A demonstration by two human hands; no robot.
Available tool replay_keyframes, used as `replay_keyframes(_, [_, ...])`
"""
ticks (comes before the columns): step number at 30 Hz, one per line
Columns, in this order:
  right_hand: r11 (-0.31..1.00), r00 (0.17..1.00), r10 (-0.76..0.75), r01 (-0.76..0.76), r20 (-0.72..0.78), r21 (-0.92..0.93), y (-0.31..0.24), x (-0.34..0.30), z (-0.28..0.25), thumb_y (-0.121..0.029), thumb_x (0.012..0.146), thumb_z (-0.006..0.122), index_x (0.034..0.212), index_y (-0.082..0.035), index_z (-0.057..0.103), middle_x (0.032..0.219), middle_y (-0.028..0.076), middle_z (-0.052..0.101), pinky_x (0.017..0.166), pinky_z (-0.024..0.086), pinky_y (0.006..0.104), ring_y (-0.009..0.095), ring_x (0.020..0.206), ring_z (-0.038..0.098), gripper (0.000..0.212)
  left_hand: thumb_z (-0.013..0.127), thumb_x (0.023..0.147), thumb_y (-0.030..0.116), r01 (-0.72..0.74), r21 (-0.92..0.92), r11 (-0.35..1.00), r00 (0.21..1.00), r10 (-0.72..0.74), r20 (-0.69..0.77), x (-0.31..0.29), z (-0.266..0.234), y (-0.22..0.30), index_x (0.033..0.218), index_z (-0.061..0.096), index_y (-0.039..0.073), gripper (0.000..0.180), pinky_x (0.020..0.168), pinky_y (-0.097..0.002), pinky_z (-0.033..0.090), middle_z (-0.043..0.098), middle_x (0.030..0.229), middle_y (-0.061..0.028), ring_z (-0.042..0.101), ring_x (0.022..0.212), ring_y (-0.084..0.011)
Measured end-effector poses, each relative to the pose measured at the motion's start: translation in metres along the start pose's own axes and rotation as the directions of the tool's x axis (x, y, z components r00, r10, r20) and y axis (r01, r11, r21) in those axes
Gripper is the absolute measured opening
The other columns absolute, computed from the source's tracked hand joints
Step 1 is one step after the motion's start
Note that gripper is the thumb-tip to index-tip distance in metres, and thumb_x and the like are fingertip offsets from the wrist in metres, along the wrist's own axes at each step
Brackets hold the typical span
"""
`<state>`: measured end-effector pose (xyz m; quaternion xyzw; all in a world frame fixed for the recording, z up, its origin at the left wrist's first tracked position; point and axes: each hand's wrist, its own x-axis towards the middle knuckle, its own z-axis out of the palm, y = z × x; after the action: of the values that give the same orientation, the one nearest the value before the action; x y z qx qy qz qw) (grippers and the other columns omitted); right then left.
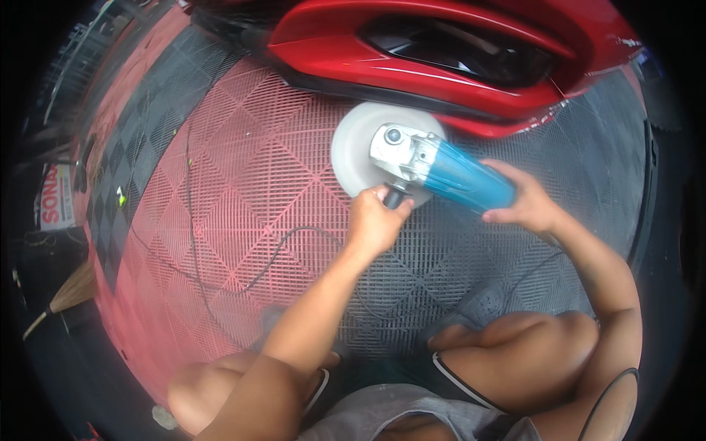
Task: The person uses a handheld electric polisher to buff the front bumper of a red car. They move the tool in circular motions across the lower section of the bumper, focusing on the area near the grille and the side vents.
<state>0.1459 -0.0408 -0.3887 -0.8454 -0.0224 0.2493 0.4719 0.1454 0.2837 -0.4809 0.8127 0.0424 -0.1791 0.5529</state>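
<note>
Between my hands is an angle polisher [471, 176] with a blue body, a silver metal head and a black side handle. Its round whitish pad [353, 151] faces away from me, close to the lower edge of a red car bumper [331, 44]; whether they touch I cannot tell. My left hand [373, 224] is closed around the side handle. At the rear end of the blue body, my right hand [526, 202] grips with thumb and fingers on opposite sides. The palm side of the right hand is partly hidden.
Red and dark grey grid floor tiles [243, 176] lie under the car. A black cord [287, 239] loops across them near my left forearm. A straw broom [73, 287] and a printed white-and-red sign [59, 195] are at the far left. A small green-white scrap [121, 197] lies on the tiles.
</note>
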Motion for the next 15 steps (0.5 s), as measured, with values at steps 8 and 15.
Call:
replay_keyframes(8, [0.977, 0.973, -0.195, 0.204, 0.124, -0.065, -0.062, 0.095, 0.053, -0.035, 0.075, 0.104, 0.165, -0.005, 0.059, 0.153, 0.020, 0.071, 0.126, 0.051, 0.0464, 0.034, 0.143, 0.068, 0.106, 0.088, 0.100, 0.016, -0.020, -0.030, 0.999, 0.975, 0.013, -0.224, 0.016, -0.095, -0.045, 0.100, 0.084, -0.001, 0.017, 0.051, -0.0298, 0.046, 0.071, 0.069, -0.0007, 0.060, 0.054, -0.0071])
replay_keyframes(15, [0.961, 0.963, -0.237, 0.252, 0.132, -0.116, -0.081, 0.137, 0.074, -0.037, 0.076, 0.104, 0.167, -0.006, 0.057, 0.154, 0.020, 0.071, 0.124, 0.053, 0.0467, 0.035, 0.142, 0.069, 0.107, 0.089, 0.096, 0.021, 0.072, 0.036, 0.997, 0.975, -0.063, -0.215, 0.040, -0.145, -0.047, 0.111, 0.084, -0.006, 0.030, 0.078, -0.0393, 0.060, 0.084, 0.090, -0.0170, 0.077, 0.079, -0.0196])
